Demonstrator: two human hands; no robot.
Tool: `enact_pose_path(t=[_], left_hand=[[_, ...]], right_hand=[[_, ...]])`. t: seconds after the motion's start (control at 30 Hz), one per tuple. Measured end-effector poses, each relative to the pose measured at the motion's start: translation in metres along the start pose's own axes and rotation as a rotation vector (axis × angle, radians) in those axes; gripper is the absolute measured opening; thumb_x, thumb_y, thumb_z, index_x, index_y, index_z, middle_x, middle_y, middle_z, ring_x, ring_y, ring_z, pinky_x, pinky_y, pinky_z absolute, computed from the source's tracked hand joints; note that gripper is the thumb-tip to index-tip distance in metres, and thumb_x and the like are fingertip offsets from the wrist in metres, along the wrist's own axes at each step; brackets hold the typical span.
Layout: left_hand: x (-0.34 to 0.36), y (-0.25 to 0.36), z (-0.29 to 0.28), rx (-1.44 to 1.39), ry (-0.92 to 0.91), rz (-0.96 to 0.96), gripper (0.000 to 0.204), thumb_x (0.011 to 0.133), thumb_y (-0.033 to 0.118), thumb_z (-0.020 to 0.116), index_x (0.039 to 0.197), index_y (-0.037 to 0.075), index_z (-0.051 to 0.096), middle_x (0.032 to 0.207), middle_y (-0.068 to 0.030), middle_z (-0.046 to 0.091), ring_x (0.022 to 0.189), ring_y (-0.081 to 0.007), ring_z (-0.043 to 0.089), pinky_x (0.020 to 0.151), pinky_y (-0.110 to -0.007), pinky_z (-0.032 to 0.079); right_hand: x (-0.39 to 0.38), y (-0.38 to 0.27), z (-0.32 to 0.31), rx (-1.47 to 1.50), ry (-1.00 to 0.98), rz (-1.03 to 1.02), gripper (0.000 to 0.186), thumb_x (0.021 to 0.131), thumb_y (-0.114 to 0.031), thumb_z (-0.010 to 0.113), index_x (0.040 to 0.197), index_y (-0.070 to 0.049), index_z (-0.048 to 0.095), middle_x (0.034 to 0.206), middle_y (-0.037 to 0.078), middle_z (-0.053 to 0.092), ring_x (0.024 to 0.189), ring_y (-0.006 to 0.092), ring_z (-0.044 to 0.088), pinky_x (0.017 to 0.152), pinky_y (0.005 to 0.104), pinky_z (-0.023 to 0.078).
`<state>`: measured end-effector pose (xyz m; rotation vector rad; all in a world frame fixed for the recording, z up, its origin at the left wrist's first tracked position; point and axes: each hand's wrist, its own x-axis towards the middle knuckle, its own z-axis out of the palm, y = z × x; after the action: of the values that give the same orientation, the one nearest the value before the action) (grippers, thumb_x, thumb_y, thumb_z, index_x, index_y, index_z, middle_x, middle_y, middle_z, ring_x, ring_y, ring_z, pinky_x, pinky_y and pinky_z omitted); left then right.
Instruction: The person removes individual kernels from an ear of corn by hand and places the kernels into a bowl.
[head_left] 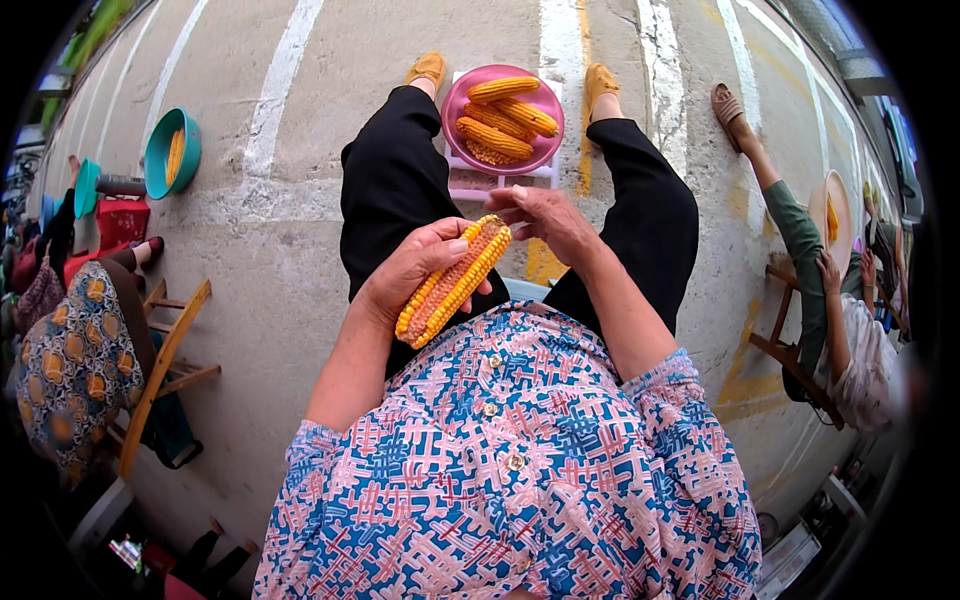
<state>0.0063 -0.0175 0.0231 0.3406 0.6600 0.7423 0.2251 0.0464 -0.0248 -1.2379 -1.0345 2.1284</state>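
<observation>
An ear of yellow corn (455,282) lies slanted in front of my body, with a long strip of bare cob showing between its rows of kernels. My left hand (412,265) is wrapped round its side, thumb on top. At the upper end of the ear, the bent fingers of my right hand (555,222) close on its tip; part of that contact is hidden. Past my hands, a pink basin (553,160) holds several ears of corn (497,137) and loose kernels (490,155). It rests on a pale stand (465,192) between my feet.
Left, a teal basin (190,150) with corn stands on the concrete, near a wooden chair (165,375) and a person in a patterned top (85,350). Right, another person (860,350) sits by a round pale tray (842,205) with corn. White painted lines (275,90) cross the ground.
</observation>
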Motion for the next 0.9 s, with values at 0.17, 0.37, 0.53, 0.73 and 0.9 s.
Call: enact_pose_path(t=[0.17, 0.37, 0.53, 0.73, 0.9], left_hand=[[0.0, 0.0, 0.002, 0.051, 0.032, -0.092, 0.039, 0.092, 0.024, 0.056, 0.117, -0.002, 0.044, 0.098, -0.0173, 0.062, 0.079, -0.0257, 0.069, 0.059, -0.033, 0.06], [0.001, -0.003, 0.007, 0.163, 0.056, -0.119, 0.037, 0.093, 0.028, 0.056, 0.115, 0.001, 0.042, 0.101, -0.0171, 0.06, 0.083, -0.0248, 0.068, 0.061, -0.036, 0.061], [0.004, -0.002, 0.002, 0.017, -0.03, -0.015, 0.054, 0.092, 0.042, 0.055, 0.125, 0.002, 0.039, 0.12, -0.0154, 0.049, 0.11, -0.0253, 0.058, 0.068, -0.045, 0.06], [-0.003, -0.003, -0.006, -0.112, -0.155, 0.253, 0.076, 0.089, 0.051, 0.056, 0.141, 0.005, 0.026, 0.135, -0.0169, 0.044, 0.123, -0.032, 0.048, 0.091, -0.055, 0.049], [0.004, -0.003, 0.003, 0.01, 0.025, 0.322, 0.07, 0.09, 0.029, 0.06, 0.145, 0.013, 0.02, 0.137, -0.0144, 0.042, 0.124, -0.0308, 0.048, 0.09, -0.053, 0.05]], right_hand=[[-0.044, -0.02, 0.028, -0.125, -0.209, -0.121, 0.045, 0.09, -0.034, 0.062, 0.119, 0.0, 0.06, 0.091, 0.001, 0.063, 0.072, 0.0065, 0.055, 0.064, 0.0205, 0.045], [-0.055, 0.003, 0.03, 0.043, -0.099, -0.102, 0.037, 0.089, -0.027, 0.063, 0.114, 0.002, 0.06, 0.089, 0.003, 0.063, 0.072, 0.006, 0.056, 0.064, 0.019, 0.047], [-0.052, 0.012, 0.019, 0.32, -0.007, -0.092, 0.032, 0.091, -0.023, 0.061, 0.109, 0.003, 0.059, 0.088, 0.007, 0.063, 0.07, 0.0098, 0.059, 0.063, 0.0217, 0.049], [-0.045, 0.021, 0.001, 0.751, 0.087, -0.118, 0.032, 0.091, -0.02, 0.059, 0.114, 0.002, 0.054, 0.094, 0.009, 0.062, 0.07, 0.0138, 0.06, 0.066, 0.0255, 0.052], [-0.048, 0.022, 0.007, 0.714, 0.005, -0.145, 0.036, 0.088, -0.019, 0.063, 0.114, 0.002, 0.05, 0.097, 0.011, 0.061, 0.075, 0.0174, 0.063, 0.068, 0.0282, 0.054]])
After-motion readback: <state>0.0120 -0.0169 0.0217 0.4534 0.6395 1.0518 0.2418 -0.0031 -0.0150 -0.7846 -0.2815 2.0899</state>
